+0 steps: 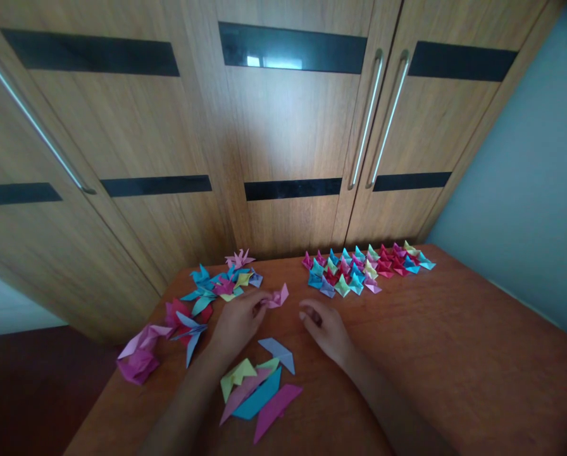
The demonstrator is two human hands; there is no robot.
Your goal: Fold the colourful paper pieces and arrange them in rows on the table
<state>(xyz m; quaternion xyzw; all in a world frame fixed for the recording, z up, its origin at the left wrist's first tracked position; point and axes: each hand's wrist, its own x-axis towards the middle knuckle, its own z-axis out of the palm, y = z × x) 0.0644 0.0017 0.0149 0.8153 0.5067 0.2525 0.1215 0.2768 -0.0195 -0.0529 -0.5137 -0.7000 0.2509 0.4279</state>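
Note:
Between the thumb and fingers of my left hand (240, 322) is a small pink origami boat (277, 297), held just above the table. My right hand (325, 328) hovers to the right of it, fingers curled and thumb apart from them, with nothing visible in its grasp. Just below the hands lies a pale lilac folded paper (280, 353). Nearer to me are more flat folded papers: a yellow-green one (236, 376), a blue one (259, 394) and a magenta one (276, 408).
Rows of small coloured paper boats (343, 269) stand at the table's back right. At the left are paper flowers (202, 288) and a larger magenta folded piece (140, 361). Wooden cupboard doors (283, 133) rise behind the brown table (454, 354), with a pale wall (525, 209) at right.

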